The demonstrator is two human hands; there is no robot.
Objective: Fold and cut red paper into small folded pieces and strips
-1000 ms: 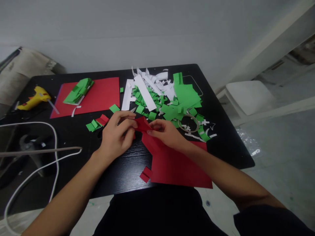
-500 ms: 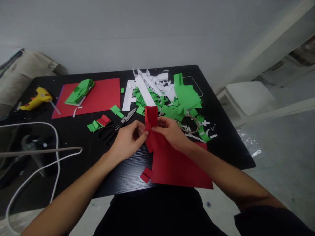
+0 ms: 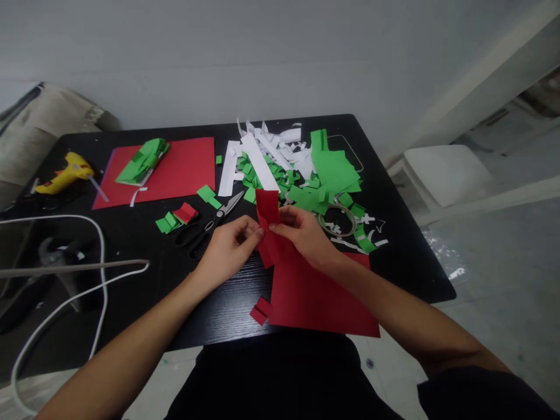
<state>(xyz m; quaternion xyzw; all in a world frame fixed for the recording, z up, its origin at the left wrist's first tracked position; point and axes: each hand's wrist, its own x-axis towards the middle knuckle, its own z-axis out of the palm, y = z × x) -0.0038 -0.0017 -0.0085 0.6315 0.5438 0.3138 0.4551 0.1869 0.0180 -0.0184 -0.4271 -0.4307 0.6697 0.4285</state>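
Note:
A creased strip of red paper (image 3: 268, 209) stands up between my hands, above the table. My left hand (image 3: 231, 244) pinches its left edge between thumb and fingers. From the other side my right hand (image 3: 304, 233) grips it, the thumb across the front and the fingers partly hidden behind. Below my right hand a larger sheet of red paper (image 3: 321, 300) lies flat near the table's front edge. A small folded red piece (image 3: 261, 310) rests at that sheet's left side. Scissors (image 3: 212, 224) with black handles lie just beyond my left hand.
On the black table (image 3: 227, 291) are green paper scraps (image 3: 310, 198), white paper strips (image 3: 258, 160) and a tape roll (image 3: 338, 220). Farther left lie a red sheet (image 3: 188, 166) under a folded green bundle (image 3: 144, 161), a yellow glue gun (image 3: 67, 174) and a white cable (image 3: 102, 280).
The red strip has tilted slightly, its top edge shifting a little to the left. Both hands keep their hold on it, and the view has shifted slightly.

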